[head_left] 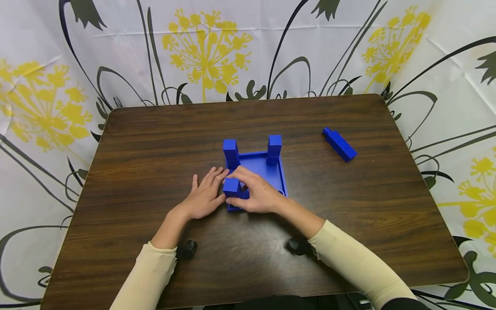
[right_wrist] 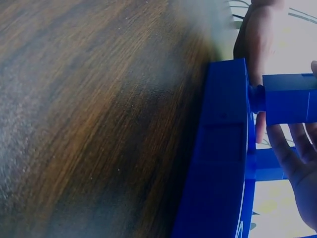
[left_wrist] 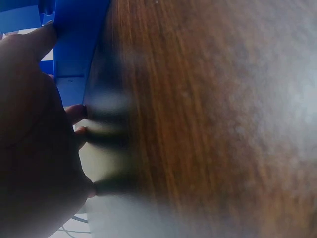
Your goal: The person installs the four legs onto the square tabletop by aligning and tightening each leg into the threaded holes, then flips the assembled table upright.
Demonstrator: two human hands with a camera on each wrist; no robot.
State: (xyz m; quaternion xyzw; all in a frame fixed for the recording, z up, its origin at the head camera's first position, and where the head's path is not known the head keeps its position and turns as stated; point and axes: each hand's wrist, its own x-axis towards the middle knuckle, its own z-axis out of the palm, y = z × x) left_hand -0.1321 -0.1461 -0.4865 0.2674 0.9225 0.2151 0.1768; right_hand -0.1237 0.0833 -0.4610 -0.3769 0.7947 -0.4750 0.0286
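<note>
A shallow blue square base [head_left: 253, 162] with a raised rim lies in front of me, and two blue square posts [head_left: 274, 148] stand upright at its far corners. At the near left corner my right hand [head_left: 258, 192] grips a third blue post [head_left: 232, 187] between thumb and fingers. In the right wrist view, the narrow round neck [right_wrist: 257, 98] of this post shows between its block and the base. My left hand [head_left: 202, 199] lies along the base's left side with fingers extended, its fingertips right at the edge. In the left wrist view its thumb rests against the blue side wall [left_wrist: 74, 54].
A loose blue post [head_left: 341, 145] with a knobbed end lies on its side to the right on the brown wood-grain table [head_left: 166, 133]. Behind the table hangs a white curtain [head_left: 128, 47] with yellow flowers. Small black devices [head_left: 298, 246] sit at both wrists.
</note>
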